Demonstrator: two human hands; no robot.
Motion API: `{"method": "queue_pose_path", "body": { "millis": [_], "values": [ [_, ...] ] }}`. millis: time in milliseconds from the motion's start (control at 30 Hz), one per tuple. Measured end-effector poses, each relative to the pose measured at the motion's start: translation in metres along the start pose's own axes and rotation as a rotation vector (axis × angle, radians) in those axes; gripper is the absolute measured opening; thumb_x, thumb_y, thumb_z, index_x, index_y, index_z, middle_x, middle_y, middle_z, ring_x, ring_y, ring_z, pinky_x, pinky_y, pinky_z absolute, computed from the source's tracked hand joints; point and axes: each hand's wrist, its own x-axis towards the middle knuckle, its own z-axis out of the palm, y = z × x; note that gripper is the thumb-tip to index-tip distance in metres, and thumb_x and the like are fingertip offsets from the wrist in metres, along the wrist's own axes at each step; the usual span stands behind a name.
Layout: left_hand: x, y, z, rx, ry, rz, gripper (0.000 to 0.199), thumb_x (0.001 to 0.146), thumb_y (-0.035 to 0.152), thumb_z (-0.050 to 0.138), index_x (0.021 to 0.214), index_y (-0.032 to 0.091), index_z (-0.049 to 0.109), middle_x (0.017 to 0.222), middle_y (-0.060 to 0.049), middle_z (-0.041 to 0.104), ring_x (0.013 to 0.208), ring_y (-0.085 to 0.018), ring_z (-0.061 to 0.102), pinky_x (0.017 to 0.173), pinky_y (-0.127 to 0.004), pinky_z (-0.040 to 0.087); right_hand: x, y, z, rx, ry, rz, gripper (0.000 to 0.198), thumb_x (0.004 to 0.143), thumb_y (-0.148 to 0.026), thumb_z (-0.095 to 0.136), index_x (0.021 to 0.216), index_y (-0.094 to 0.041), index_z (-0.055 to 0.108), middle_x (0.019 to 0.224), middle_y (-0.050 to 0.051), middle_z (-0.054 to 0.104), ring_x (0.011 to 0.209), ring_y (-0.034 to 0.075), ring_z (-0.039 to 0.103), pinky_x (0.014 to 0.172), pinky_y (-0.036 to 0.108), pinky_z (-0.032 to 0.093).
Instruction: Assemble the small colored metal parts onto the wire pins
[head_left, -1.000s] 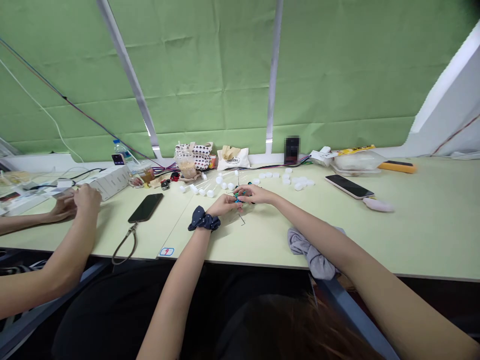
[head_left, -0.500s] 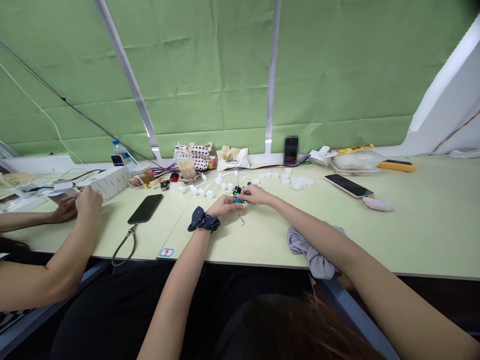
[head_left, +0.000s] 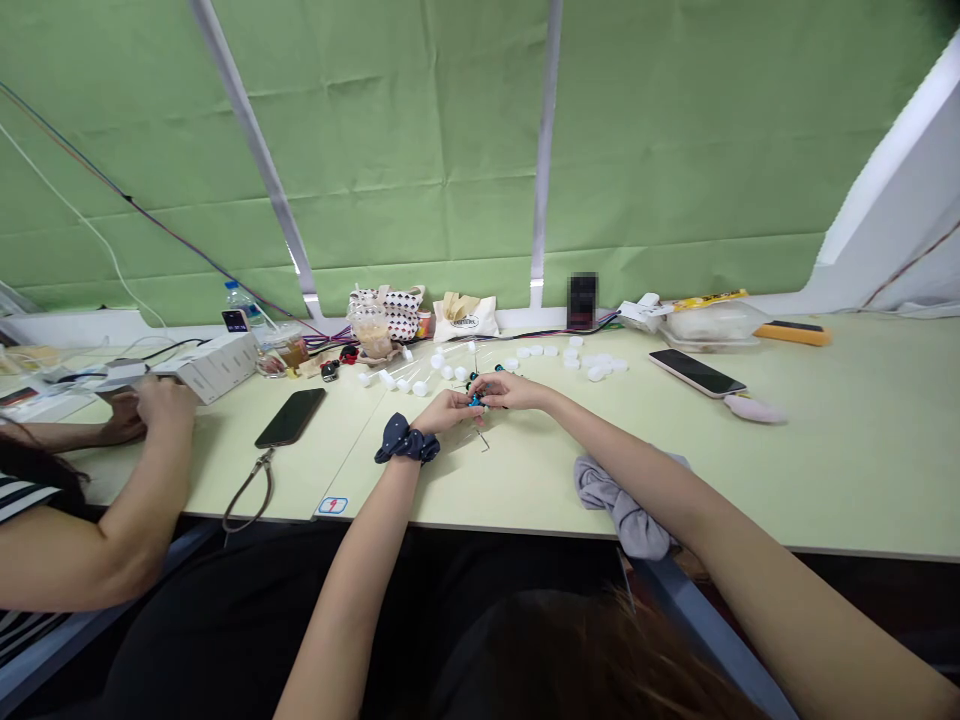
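Note:
My left hand (head_left: 448,410), with a dark dotted scrunchie (head_left: 405,441) on its wrist, pinches a small blue piece (head_left: 475,400). From the other side, the fingers of my right hand (head_left: 511,390) close on the same piece. Its exact kind is too small to tell, and fingers cover part of it. Just behind my fingers lie small dark and teal pieces (head_left: 499,368), partly hidden. A thin L-shaped metal rod (head_left: 484,440) rests on the table below my hands. White round caps with clear stems (head_left: 420,388) lie beyond my left hand.
White caps (head_left: 596,370) spread behind my right hand. Phones (head_left: 291,417) (head_left: 697,372) lie on either side. A grey cloth (head_left: 626,505) sits under my right forearm. At left, a co-worker's hands (head_left: 166,400) are beside a white box (head_left: 217,367). A drink cup (head_left: 373,337) stands at the back.
My right fingers have shifted slightly around the blue piece, and less green shows between my hands. The co-worker's hands have moved a little left and down.

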Motion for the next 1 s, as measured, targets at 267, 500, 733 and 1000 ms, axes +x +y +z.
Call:
{"method": "queue_pose_path", "body": {
  "millis": [267,500,733,1000],
  "values": [
    [-0.001,0.004,0.000,-0.009,-0.005,-0.012,0.056,0.074,0.057,0.062,0.088,0.004,0.072,0.047,0.005,0.039,0.045,-0.004,0.018,0.044,-0.022,0.012,0.002,0.002,0.001,-0.065,0.058,0.068,0.034,0.082,-0.045,0.059,0.088,-0.012,0.060,0.067,0.001,0.057,0.048,0.007,0.046,0.049,0.021,0.041],
    [-0.002,0.008,0.000,-0.004,-0.009,-0.008,0.052,0.076,0.054,0.062,0.089,0.004,0.071,0.052,0.002,0.048,0.046,-0.004,0.020,0.044,-0.022,0.013,0.006,0.011,0.004,-0.106,0.129,0.141,0.036,0.080,-0.048,0.060,0.094,-0.015,0.060,0.075,0.002,0.060,0.050,0.009,0.050,0.047,0.021,0.040],
    [-0.002,0.004,-0.001,0.010,0.015,-0.022,0.055,0.075,0.057,0.061,0.085,0.004,0.072,0.045,0.007,0.028,0.045,-0.004,0.016,0.044,-0.023,0.009,0.008,0.014,0.004,-0.052,0.094,-0.004,0.036,0.076,-0.041,0.066,0.099,-0.015,0.060,0.083,0.003,0.060,0.058,0.008,0.052,0.054,0.021,0.042],
    [-0.002,0.004,-0.001,-0.004,0.011,-0.038,0.056,0.074,0.058,0.062,0.086,0.005,0.072,0.044,0.008,0.027,0.044,-0.004,0.015,0.044,-0.024,0.008,0.006,0.008,0.002,-0.094,0.131,0.104,0.037,0.077,-0.048,0.062,0.084,-0.012,0.059,0.070,0.001,0.058,0.048,0.006,0.044,0.047,0.021,0.038]
  ]
}}
